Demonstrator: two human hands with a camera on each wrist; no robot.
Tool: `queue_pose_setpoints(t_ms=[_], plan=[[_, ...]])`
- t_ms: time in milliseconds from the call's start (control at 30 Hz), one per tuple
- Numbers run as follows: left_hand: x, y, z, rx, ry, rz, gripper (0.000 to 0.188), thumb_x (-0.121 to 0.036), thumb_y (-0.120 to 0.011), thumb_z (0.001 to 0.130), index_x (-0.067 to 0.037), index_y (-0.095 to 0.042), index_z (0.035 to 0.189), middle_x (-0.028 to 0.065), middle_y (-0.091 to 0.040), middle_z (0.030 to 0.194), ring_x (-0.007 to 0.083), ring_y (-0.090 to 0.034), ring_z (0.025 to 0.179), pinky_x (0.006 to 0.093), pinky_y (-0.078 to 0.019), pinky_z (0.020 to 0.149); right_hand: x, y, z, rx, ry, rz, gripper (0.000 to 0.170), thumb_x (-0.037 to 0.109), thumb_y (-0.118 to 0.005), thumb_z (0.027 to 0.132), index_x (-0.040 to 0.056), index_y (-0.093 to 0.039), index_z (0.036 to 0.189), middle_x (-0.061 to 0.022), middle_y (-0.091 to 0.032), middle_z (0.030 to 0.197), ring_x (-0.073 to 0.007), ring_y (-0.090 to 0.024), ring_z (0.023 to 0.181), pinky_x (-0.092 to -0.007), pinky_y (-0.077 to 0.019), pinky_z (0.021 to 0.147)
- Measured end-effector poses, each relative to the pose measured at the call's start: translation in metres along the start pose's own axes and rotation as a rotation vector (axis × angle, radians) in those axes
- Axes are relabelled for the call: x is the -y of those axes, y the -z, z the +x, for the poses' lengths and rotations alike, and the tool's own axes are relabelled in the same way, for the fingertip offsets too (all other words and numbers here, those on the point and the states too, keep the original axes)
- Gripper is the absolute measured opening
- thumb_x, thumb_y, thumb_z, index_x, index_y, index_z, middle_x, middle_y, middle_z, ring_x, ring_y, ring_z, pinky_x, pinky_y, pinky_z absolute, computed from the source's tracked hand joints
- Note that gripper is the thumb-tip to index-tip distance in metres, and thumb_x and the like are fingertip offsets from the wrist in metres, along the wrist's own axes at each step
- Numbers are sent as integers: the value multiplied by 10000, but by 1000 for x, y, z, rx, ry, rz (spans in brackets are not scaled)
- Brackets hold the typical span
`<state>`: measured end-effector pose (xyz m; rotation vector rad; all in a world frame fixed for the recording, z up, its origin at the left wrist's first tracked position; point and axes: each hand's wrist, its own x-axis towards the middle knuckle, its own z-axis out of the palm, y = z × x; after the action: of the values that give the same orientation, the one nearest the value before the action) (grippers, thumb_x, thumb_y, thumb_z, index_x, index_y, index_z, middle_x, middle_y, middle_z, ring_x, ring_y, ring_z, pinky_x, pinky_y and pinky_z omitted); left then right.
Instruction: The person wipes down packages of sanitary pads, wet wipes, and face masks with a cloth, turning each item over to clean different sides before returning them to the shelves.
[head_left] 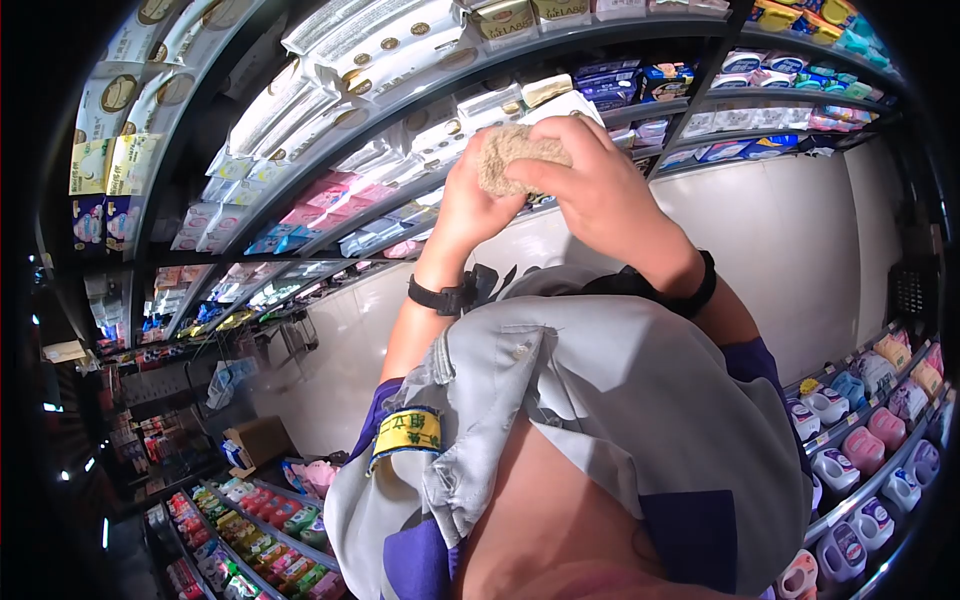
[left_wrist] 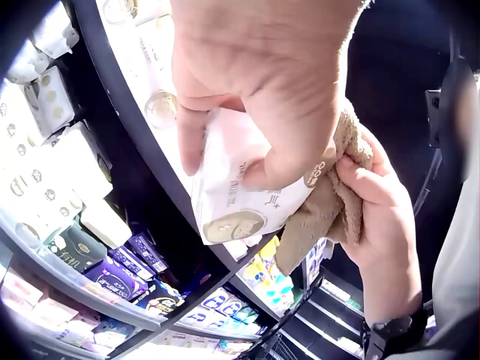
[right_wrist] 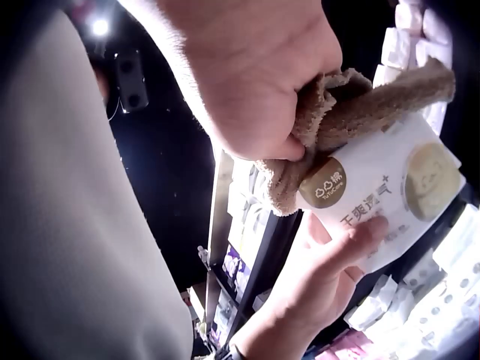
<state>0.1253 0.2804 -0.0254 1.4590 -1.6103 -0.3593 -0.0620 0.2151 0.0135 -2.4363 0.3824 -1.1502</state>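
My left hand (head_left: 470, 195) (left_wrist: 277, 82) grips a white soft-looking package (left_wrist: 221, 169) (right_wrist: 379, 199) with a brown oval logo and a pale gold round picture, its thumb lying across the printed face in the right wrist view. In my right hand (head_left: 615, 200) (right_wrist: 255, 82) is a bunched tan towelling cloth (head_left: 510, 160) (right_wrist: 375, 112), pinched between thumb and fingers. The cloth lies against one edge of the package, and a loose flap of it (left_wrist: 304, 232) hangs down in the left wrist view. Both hands are raised close together in front of the shelves.
Shelves of white packs (head_left: 390, 45) curve ahead and to the left, with pink packs (head_left: 330, 200) lower down. Purple packs (head_left: 605, 85) stand to the right of these. Behind the person are detergent bottles (head_left: 865, 450) on a rack. A pale floor (head_left: 780, 220) runs between.
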Motion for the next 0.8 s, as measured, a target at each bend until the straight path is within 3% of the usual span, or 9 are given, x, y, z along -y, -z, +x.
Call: queue_pose_setpoints(t_ms=[33, 200, 300, 367, 467, 500, 567, 700, 800], plan=[[-1, -1, 1, -10, 18, -26, 628, -71, -789, 699, -43, -518, 1265, 126, -655, 1097, 220, -657, 956, 329, -517, 844, 5, -2, 1, 11, 4, -26, 346, -13, -614, 761, 163, -704, 1044, -100, -550, 1124, -322, -558, 1011, -413, -489, 858], [4, -4, 3, -4, 185, -201, 635, -91, -827, 693, -37, -529, 1251, 98, -666, 1037, 201, -648, 936, 321, -514, 857, 8, -14, 2, -25, 74, -124, 356, -6, -632, 747, 186, -717, 1035, -82, -561, 1119, -316, -558, 992, -406, -500, 812], [7, -4, 3, -42, 93, -195, 582, -65, -802, 707, -39, -552, 1232, 116, -661, 1090, 233, -649, 997, 332, -505, 888, 1, -15, 2, -50, 33, -125, 303, 60, -617, 758, 193, -721, 1010, -84, -573, 1122, -304, -560, 1022, -427, -486, 830], [2, -2, 3, -80, 17, -29, 525, -37, -783, 710, -38, -576, 1193, 137, -650, 1134, 272, -640, 1061, 346, -493, 918, -11, -12, 2, -149, -48, -178, 330, 25, -611, 761, 196, -723, 1020, -89, -579, 1131, -306, -568, 1036, -410, -505, 834], [6, 0, 3, -89, -98, -28, 509, -2, -780, 684, -28, -582, 1153, 155, -642, 1149, 321, -632, 1074, 393, -489, 943, -49, -7, -5, -271, -124, -231, 408, -83, -586, 773, 146, -707, 1088, -139, -578, 1126, -345, -590, 1014, -394, -527, 859], [15, 1, 2, -69, -166, 18, 587, -31, -845, 675, -32, -552, 1184, 144, -642, 1188, 273, -626, 1104, 357, -480, 955, -56, -2, -8, -269, -194, -167, 419, -94, -576, 784, 133, -694, 1116, -151, -578, 1122, -355, -594, 1009, -392, -523, 872], [14, 1, 3, -85, -210, 55, 589, -35, -848, 672, -36, -552, 1181, 149, -634, 1200, 294, -614, 1120, 372, -472, 968, -69, 7, -11, -283, -224, -134, 434, -105, -560, 812, 109, -659, 1177, -181, -567, 1139, -367, -609, 999, -378, -525, 874], [11, 3, 5, -131, -270, 242, 603, -42, -854, 662, -47, -548, 1181, 169, -605, 1236, 344, -580, 1155, 404, -456, 985, -43, 9, -4, -259, -347, -98, 432, -106, -567, 803, 115, -663, 1162, -182, -541, 1181, -363, -610, 1007, -385, -525, 872], [8, 0, 8, -204, -220, 148, 610, -40, -847, 660, -49, -547, 1191, 171, -598, 1234, 346, -578, 1145, 407, -457, 974, -27, -6, -10, -156, -163, -87, 484, -153, -535, 771, 116, -670, 1150, -188, -537, 1175, -350, -575, 1070, -378, -477, 938]])
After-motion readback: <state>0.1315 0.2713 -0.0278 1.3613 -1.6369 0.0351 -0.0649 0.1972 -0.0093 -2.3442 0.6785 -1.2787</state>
